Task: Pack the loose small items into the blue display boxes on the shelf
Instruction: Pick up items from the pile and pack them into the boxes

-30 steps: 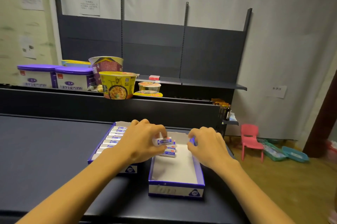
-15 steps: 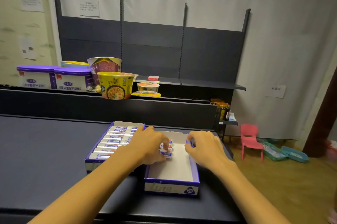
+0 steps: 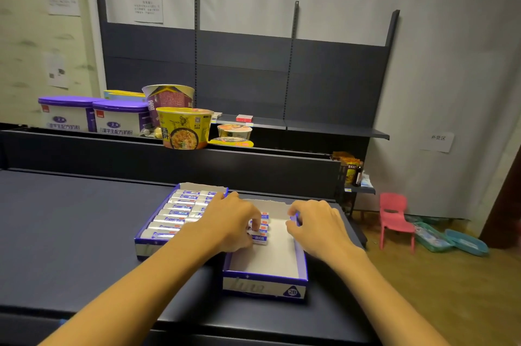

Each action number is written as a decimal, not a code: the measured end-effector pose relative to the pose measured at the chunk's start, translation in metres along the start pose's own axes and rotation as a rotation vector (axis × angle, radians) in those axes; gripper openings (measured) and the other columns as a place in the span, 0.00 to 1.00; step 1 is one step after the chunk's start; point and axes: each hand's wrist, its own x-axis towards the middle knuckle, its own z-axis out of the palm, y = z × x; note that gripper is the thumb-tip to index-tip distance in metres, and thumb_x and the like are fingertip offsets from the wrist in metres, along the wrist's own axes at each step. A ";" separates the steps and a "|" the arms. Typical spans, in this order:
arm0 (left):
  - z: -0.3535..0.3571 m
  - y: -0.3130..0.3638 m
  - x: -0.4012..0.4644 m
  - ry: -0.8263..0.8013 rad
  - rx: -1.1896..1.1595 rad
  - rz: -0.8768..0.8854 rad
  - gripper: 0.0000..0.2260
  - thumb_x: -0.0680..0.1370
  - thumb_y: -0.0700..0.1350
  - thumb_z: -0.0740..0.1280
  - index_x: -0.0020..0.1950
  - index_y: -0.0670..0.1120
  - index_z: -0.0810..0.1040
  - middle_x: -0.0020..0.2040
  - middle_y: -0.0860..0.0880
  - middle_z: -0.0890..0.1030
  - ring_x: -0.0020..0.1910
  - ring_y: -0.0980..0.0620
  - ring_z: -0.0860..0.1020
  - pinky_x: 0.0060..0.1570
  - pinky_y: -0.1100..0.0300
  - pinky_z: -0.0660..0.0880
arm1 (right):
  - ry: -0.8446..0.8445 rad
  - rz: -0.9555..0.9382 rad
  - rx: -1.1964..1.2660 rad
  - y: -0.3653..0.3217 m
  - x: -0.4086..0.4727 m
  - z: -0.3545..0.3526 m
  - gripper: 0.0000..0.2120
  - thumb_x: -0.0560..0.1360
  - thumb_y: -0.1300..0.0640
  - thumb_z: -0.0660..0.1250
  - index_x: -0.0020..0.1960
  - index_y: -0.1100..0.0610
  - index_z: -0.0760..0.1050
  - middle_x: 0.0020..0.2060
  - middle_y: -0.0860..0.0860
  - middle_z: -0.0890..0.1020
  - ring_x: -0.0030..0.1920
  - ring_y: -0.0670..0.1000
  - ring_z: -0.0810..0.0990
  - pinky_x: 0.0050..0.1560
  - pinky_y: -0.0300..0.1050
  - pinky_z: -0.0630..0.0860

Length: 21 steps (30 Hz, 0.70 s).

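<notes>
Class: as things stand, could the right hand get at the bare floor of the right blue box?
Probably yes: the right hand grips that right blue box at its right wall, and nothing covers the white floor beside it.

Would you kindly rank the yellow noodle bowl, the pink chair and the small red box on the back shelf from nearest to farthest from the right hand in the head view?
From the right hand:
1. Pink chair, on the floor to its right.
2. Yellow noodle bowl, on the ledge, ahead and left.
3. Small red box, on the back shelf, farthest back.
</notes>
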 end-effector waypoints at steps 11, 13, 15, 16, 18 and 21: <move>-0.019 -0.045 -0.057 0.395 -0.067 -0.188 0.12 0.75 0.57 0.65 0.57 0.57 0.77 0.52 0.56 0.78 0.54 0.51 0.71 0.48 0.57 0.63 | 0.139 -0.249 0.037 -0.069 0.012 -0.028 0.14 0.78 0.49 0.61 0.62 0.50 0.73 0.54 0.50 0.78 0.56 0.53 0.73 0.55 0.49 0.69; -0.019 -0.064 -0.079 0.438 -0.060 -0.252 0.12 0.75 0.56 0.66 0.57 0.56 0.77 0.51 0.56 0.79 0.53 0.51 0.71 0.47 0.58 0.61 | 0.125 -0.305 0.047 -0.094 0.010 -0.025 0.15 0.78 0.48 0.61 0.63 0.50 0.73 0.54 0.51 0.77 0.57 0.54 0.73 0.57 0.50 0.69; -0.019 -0.083 -0.103 0.441 -0.036 -0.333 0.13 0.74 0.57 0.66 0.57 0.56 0.77 0.52 0.56 0.79 0.54 0.50 0.72 0.47 0.58 0.61 | 0.116 -0.358 0.055 -0.121 0.008 -0.021 0.14 0.78 0.49 0.61 0.62 0.50 0.73 0.55 0.51 0.77 0.57 0.54 0.72 0.57 0.50 0.69; -0.019 -0.092 -0.116 0.426 -0.024 -0.366 0.14 0.74 0.58 0.65 0.57 0.56 0.77 0.52 0.56 0.79 0.54 0.50 0.72 0.48 0.57 0.61 | 0.114 -0.382 0.064 -0.134 0.006 -0.020 0.14 0.78 0.49 0.60 0.62 0.50 0.73 0.55 0.51 0.77 0.57 0.54 0.72 0.56 0.50 0.68; -0.018 -0.111 -0.141 0.400 -0.013 -0.413 0.15 0.74 0.61 0.63 0.57 0.56 0.77 0.51 0.55 0.79 0.55 0.51 0.73 0.50 0.57 0.62 | 0.107 -0.425 0.086 -0.161 0.003 -0.016 0.14 0.78 0.49 0.60 0.62 0.50 0.74 0.55 0.51 0.77 0.57 0.54 0.72 0.56 0.50 0.67; -0.018 -0.138 -0.178 0.404 -0.007 -0.471 0.14 0.75 0.59 0.65 0.58 0.56 0.77 0.51 0.55 0.79 0.55 0.51 0.72 0.49 0.58 0.59 | 0.094 -0.480 0.087 -0.203 -0.004 -0.009 0.14 0.79 0.49 0.60 0.62 0.51 0.74 0.55 0.52 0.76 0.57 0.54 0.72 0.57 0.50 0.67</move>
